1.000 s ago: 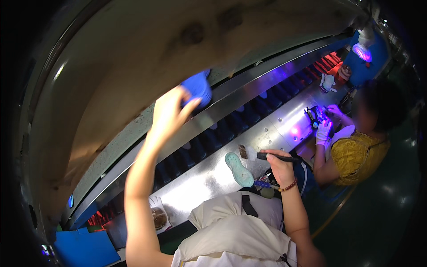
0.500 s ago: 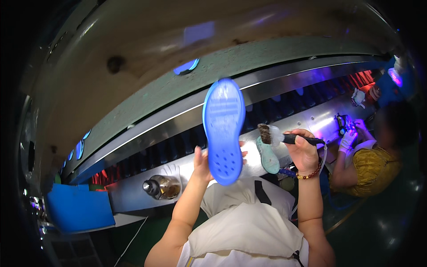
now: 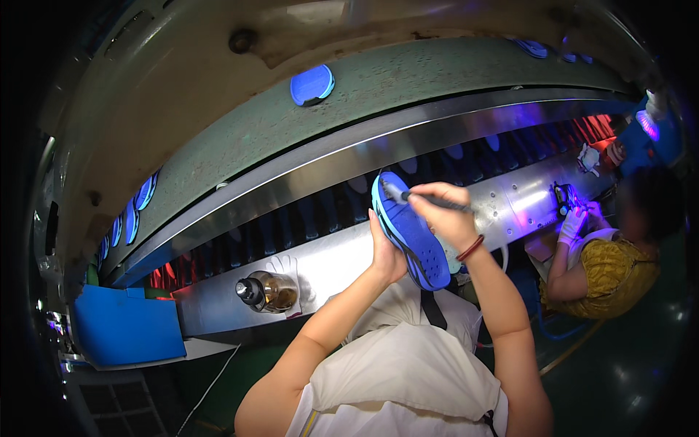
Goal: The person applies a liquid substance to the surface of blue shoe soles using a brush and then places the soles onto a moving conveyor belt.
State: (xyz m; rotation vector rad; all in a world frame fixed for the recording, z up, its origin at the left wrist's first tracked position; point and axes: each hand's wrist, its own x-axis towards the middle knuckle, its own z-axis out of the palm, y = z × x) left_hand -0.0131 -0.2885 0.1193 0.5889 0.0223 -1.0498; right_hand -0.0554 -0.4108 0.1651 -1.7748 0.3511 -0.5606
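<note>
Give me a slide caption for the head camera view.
Left hand holds a blue shoe sole while the right hand brushes its toe end.

Both forearms are bare. The right hand [image 3: 445, 211] wears a red band at its wrist, toward 5 o'clock. A white apron with dark strap covers the chest.

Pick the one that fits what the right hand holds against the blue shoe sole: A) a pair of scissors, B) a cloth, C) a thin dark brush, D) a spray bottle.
C: the right hand grips a thin dark brush, its tip on the blue shoe sole that the left hand props up.
</note>
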